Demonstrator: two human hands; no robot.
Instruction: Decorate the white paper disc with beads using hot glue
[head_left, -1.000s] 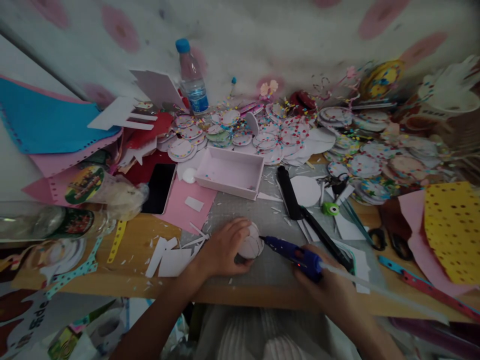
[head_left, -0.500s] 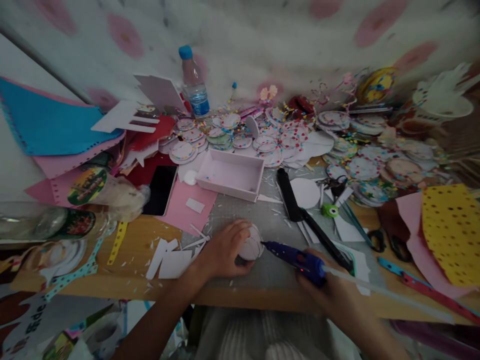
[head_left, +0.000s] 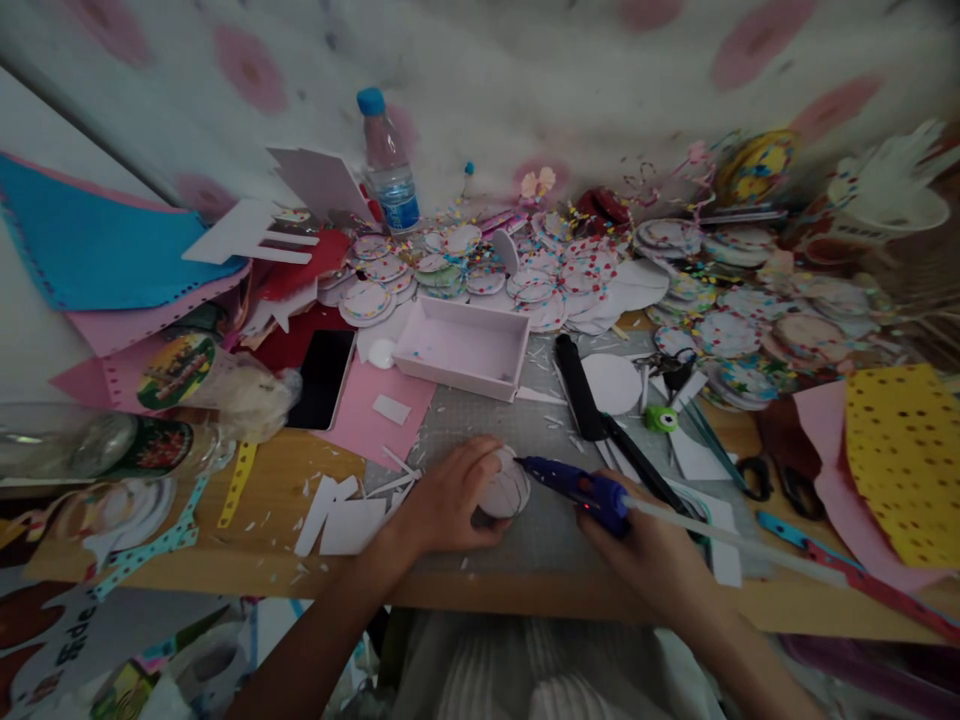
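Note:
On the grey cutting mat [head_left: 487,420], my left hand [head_left: 454,495] grips a small round white paper piece [head_left: 507,488] by its left side. Thin lines show on its top. My right hand [head_left: 637,530] is wrapped round a blue glue gun [head_left: 574,485], whose dark tip is at the upper right edge of the round piece. A long translucent glue stick [head_left: 735,535] sticks out of the gun's back toward the right. Whether the tip touches the paper is too small to tell.
Behind the hands lies an open white box [head_left: 461,345]. A black cutter-like tool [head_left: 581,390] and scissors [head_left: 780,485] are to the right. A phone [head_left: 322,380] and paper scraps [head_left: 352,525] lie left. Decorated discs and a bottle [head_left: 391,180] stand at the back.
My right hand has moved the glue gun left and slightly up, so its tip went from the round piece's right edge to its upper right edge. My left hand has barely moved.

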